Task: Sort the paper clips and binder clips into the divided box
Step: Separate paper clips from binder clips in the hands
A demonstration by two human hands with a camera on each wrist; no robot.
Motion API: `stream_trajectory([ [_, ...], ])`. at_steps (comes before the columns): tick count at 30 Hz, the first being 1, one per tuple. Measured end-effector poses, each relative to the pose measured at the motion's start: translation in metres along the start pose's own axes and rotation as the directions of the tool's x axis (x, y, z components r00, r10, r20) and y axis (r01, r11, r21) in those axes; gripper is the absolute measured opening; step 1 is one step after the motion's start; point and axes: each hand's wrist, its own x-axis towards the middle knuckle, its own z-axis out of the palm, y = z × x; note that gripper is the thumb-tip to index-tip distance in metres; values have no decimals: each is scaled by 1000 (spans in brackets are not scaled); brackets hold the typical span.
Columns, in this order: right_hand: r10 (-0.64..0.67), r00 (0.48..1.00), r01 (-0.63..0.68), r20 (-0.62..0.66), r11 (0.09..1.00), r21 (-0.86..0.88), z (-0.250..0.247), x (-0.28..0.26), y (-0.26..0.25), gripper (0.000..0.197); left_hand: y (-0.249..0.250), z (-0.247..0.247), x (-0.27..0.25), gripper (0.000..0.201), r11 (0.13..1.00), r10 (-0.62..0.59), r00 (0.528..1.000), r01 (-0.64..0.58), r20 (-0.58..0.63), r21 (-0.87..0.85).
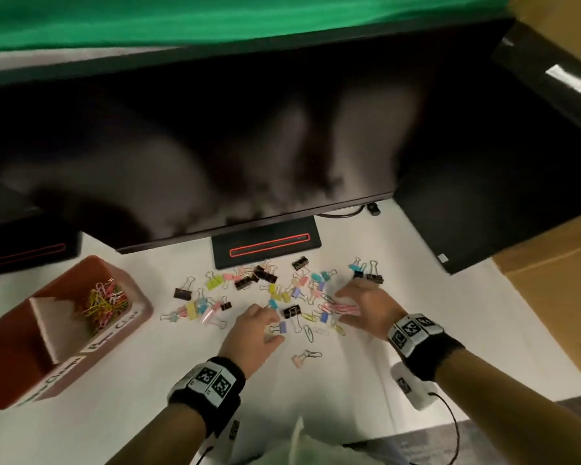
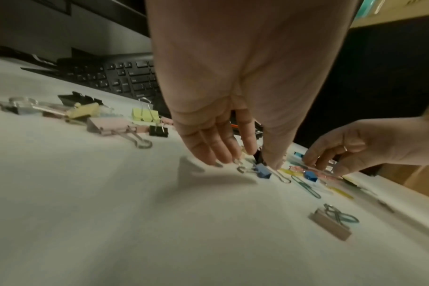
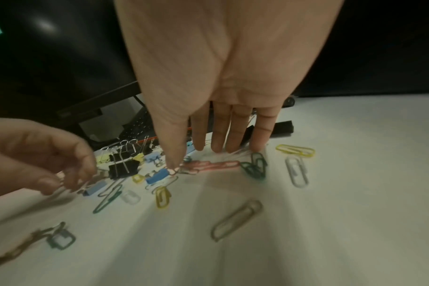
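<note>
Both wrists hover low — left hand (image 1: 254, 325) loosely spread, right hand (image 1: 366, 305) wide over pink paper clips (image 3: 216, 164) — binder clips (image 1: 291, 311) could be swept along.

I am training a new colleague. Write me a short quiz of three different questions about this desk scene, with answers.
1. True or false: the far compartment of the divided box already holds paper clips.
2. Which hand has its fingertips on the pink paper clips: A) left hand B) right hand?
3. Fill in: the binder clips lie on the ___ in front of the monitor stand.

Key: 1 true; 2 B; 3 desk.
</note>
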Motion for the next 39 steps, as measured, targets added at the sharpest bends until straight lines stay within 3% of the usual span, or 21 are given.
stream_trajectory([
  [4,-97,995,98,25,994,-38,7,10,-10,62,6,13,11,25,998,-20,995,25,-98,49],
  [10,-255,964,257,75,966,-16,15,15,-9,40,19,9,5,35,984,16,961,34,-276,175],
  [12,-276,960,274,47,960,51,10,13,0,43,27,9,0,33,986,103,966,-68,-237,149],
  [15,-266,962,270,-56,960,75,1,6,21,47,41,18,-3,45,970,196,980,-188,-41,154],
  [18,-224,971,228,-79,973,41,-4,-2,43,54,52,34,0,62,962,192,979,-201,64,185],
  [22,-141,990,141,-9,990,10,-7,-11,61,68,56,45,10,70,965,126,990,-136,61,224],
  [25,-97,995,95,34,995,33,-3,-17,63,75,53,49,17,57,971,117,993,-116,10,209],
  [28,-138,989,132,48,985,112,5,-17,56,72,48,49,18,42,981,111,993,-105,-27,161],
  [32,-217,971,199,103,967,158,6,-9,40,64,44,42,18,38,990,98,995,-99,5,101],
  [35,-238,970,231,54,966,115,3,-2,32,69,38,33,17,45,992,102,991,-108,86,67],
  [39,-237,962,243,132,970,-26,9,5,19,78,35,30,20,38,977,132,986,-146,100,153],
])
